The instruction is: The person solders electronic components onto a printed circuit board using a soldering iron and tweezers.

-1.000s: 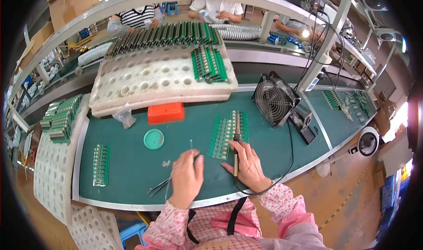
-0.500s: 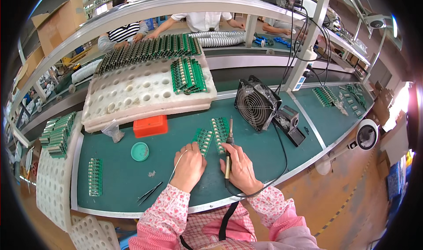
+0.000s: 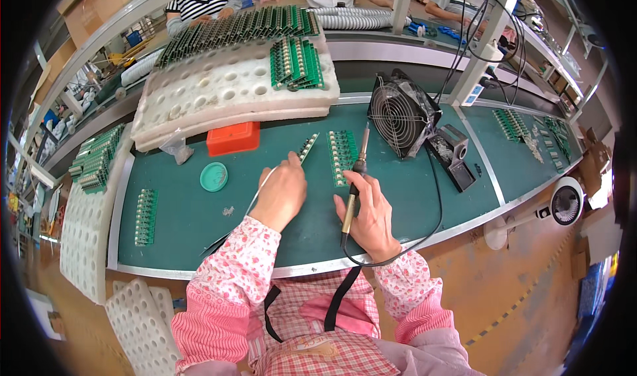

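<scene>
My left hand [image 3: 284,191] is closed on a small green circuit board [image 3: 308,147], tipped up so that it shows nearly edge-on. A thin pale wire [image 3: 263,182], which looks like solder, runs through the same hand. My right hand [image 3: 371,222] grips a soldering iron [image 3: 359,170], its tip pointing away from me. Just left of the iron, a second green board [image 3: 342,154] with a row of pale parts lies flat on the bench. Dark tweezers [image 3: 212,246] are partly hidden by my left sleeve.
A black fan [image 3: 395,117] and an iron stand [image 3: 453,156] are at right; the iron's cord loops near my right wrist. A white foam block [image 3: 219,111] bears many boards. An orange box [image 3: 233,139], green lid [image 3: 213,176] and single board [image 3: 146,217] lie left. People sit opposite.
The view has shifted, so the bench sits higher. My left hand has tilted its board up on edge, away from the flat board. The iron stays in my right hand.
</scene>
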